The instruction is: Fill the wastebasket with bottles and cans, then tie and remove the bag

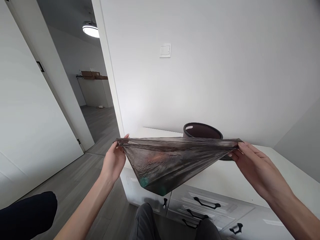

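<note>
In the head view, a dark, see-through plastic bag (175, 160) is stretched across the middle of the frame, its top edge pulled nearly level between the two hands and its lower part narrowing to a point just below centre. The left hand (115, 161), left of centre, pinches the bag's upper left corner; a fingertip shows above the edge, and the other fingers are partly covered by the plastic. The right hand (252, 160), right of centre, pinches the upper right corner between thumb and fingers, with the corner jutting just past the fingertips; how its lower fingers bend under the plastic is hard to make out

Green patches show near the bag's bottom and a reddish one higher up; I cannot tell whether these are in the bag, on it or behind it. Behind the bag, right of centre, stands a dark bin (203, 130) on a white cabinet (220, 175); the bag hides much of its side, leaving the rim and a bit of the base in view. Both forearms are cut off by the lower frame edge, and a dark shape (27, 213) at lower left is cut off too, so I cannot tell what it is
</note>
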The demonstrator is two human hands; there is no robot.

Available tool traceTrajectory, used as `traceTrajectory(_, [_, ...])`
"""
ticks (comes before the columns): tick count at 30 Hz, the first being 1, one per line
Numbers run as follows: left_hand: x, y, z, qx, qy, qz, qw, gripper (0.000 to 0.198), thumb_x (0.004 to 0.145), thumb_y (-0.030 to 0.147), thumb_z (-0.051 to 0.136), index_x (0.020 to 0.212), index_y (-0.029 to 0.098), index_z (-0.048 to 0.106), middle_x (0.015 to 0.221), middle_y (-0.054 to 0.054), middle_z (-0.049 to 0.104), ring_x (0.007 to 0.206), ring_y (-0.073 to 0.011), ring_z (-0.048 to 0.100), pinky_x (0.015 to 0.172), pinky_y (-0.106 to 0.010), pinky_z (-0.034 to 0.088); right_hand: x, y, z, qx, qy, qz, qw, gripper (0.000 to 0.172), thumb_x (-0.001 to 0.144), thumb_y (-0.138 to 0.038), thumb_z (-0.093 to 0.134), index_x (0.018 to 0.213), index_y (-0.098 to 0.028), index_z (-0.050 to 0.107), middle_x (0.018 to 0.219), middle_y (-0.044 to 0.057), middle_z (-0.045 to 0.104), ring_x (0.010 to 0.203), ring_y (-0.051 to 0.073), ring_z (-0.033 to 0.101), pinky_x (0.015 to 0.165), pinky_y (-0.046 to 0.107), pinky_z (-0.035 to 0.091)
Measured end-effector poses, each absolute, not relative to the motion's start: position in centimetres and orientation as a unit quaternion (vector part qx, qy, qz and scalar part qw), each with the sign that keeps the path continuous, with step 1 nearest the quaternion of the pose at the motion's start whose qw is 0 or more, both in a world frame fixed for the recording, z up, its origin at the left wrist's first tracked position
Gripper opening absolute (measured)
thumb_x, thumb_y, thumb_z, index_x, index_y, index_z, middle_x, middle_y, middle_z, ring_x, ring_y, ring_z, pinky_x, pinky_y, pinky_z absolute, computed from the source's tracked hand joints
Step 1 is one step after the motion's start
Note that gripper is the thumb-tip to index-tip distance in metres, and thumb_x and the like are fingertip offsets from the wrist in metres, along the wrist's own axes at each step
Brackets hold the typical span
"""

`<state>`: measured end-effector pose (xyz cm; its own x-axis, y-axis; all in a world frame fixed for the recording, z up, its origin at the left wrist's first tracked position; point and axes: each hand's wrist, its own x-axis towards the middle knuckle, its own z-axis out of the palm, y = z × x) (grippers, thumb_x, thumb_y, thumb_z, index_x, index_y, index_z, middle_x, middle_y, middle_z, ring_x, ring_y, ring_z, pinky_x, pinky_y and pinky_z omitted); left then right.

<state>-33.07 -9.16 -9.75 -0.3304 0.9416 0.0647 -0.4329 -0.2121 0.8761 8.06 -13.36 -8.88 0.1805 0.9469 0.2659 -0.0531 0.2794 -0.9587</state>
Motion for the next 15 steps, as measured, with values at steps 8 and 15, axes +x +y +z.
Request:
traceTrajectory(8, [-30.2,-11.2,-9.3,0.298,0.283,0.671,0.617,0.041,0.099,0.032,0.057,0.063,0.023,0.039,0.059,0.003,0.037,0.056,-0.0117,0.051,0.073,-0.027,0.06,5.8,-14.9,-9.7,-0.263,-0.4,0.509,0.716,0.017,0.095,-0.055,0.066,0.082,-0.046,0.074,0.071,-0.002,0.065,0.085,0.025,0.072,0.096,0.054,0.059])
traceTrajectory(15, [-27.8,-14.8,-7.7,0.435,0.362,0.588,0.578,0.038,0.094,0.034,0.062,0.066,0.022,0.038,0.068,0.005,0.024,0.053,-0.0102,0.017,0.044,-0.023,0.03,3.1,-17.5,-9.5,-0.197,-0.46,0.602,0.623,0.023,0.091,-0.058,0.071,0.079,-0.039,0.068,0.058,-0.009,0.017,0.043,0.011,0.006,0.028,0.02,0.02])
